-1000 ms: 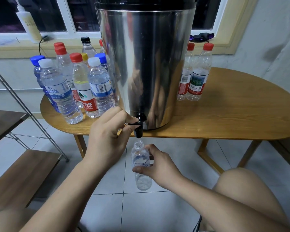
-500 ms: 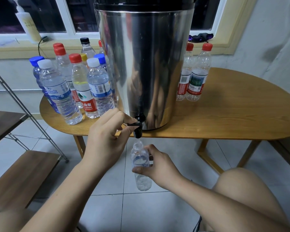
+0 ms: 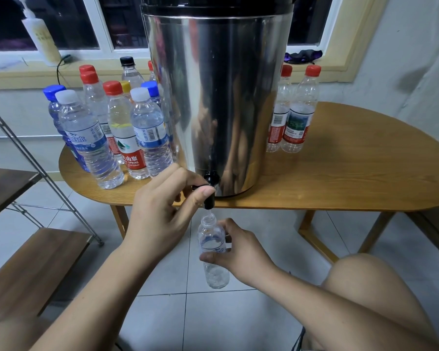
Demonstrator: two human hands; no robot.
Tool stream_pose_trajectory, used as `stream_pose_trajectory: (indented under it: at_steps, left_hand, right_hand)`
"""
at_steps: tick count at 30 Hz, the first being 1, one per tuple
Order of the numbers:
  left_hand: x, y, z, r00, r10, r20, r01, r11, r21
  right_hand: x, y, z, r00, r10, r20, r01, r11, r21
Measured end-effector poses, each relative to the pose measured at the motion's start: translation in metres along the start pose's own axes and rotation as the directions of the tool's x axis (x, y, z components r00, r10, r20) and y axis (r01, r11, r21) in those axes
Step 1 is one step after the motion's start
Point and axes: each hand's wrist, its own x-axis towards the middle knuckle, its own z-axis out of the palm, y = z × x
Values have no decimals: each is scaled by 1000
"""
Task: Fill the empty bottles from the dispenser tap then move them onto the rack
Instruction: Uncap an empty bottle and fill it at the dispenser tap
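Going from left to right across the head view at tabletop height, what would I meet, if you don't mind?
Rack shelf → cluster of capped bottles → steel dispenser → two red-capped bottles → bare end of the wooden table.

I log a wooden table (image 3: 352, 173) at centre. On the windowsill (image 3: 15, 78): pump bottle (image 3: 42, 39) at 11 o'clock, dark cloth (image 3: 303, 56) at 1 o'clock. Grey tiled floor (image 3: 213, 323) at 6 o'clock.
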Motion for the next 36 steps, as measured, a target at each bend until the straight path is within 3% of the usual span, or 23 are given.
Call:
stream_pose_trajectory:
  at_steps: [36]
  left_hand:
    - [-2,3,3,998,-55,-15,54,998,-36]
  right_hand:
    - [0,0,-1,1000,0,-10,0,1000,-17]
